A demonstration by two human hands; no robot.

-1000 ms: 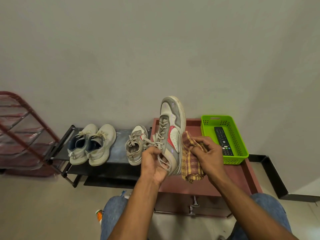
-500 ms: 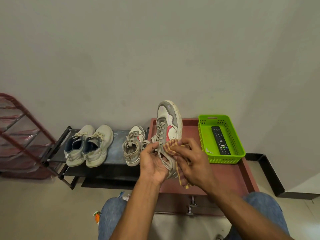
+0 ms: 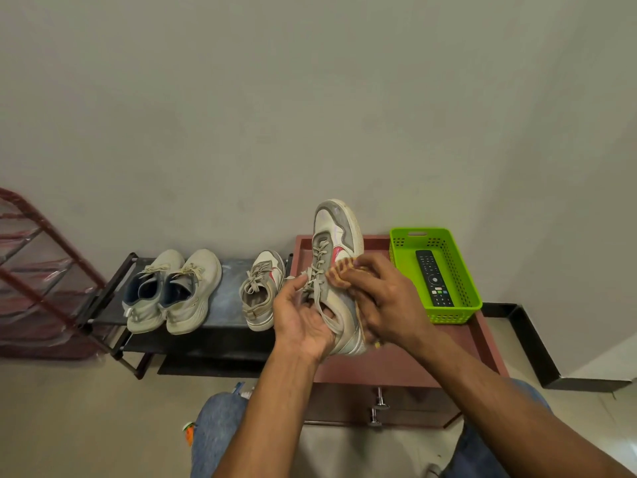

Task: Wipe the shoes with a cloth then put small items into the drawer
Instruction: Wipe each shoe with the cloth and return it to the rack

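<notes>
My left hand (image 3: 303, 315) grips a grey-and-white sneaker with a red mark (image 3: 336, 236) by its heel and laces, toe pointing up at the wall. My right hand (image 3: 386, 298) holds a yellow checked cloth (image 3: 339, 274) and presses it against the shoe's right side. The cloth is mostly hidden under my fingers. The matching sneaker (image 3: 262, 288) lies on the black shoe rack (image 3: 224, 343). Below my hands stands a reddish-brown cabinet (image 3: 396, 367) with a drawer, its metal handles (image 3: 377, 407) facing me. A black remote control (image 3: 433, 278) lies in the green basket (image 3: 451, 313).
A pair of pale sneakers (image 3: 172, 291) sits at the rack's left end. A red wire rack (image 3: 38, 277) stands at far left. A black metal frame (image 3: 537, 346) lies on the floor at right. My knees in jeans (image 3: 217, 436) are at the bottom.
My right hand has moved the cloth from beside the shoe onto its side and upward along it. The shoe has tilted slightly while my left hand keeps its hold.
</notes>
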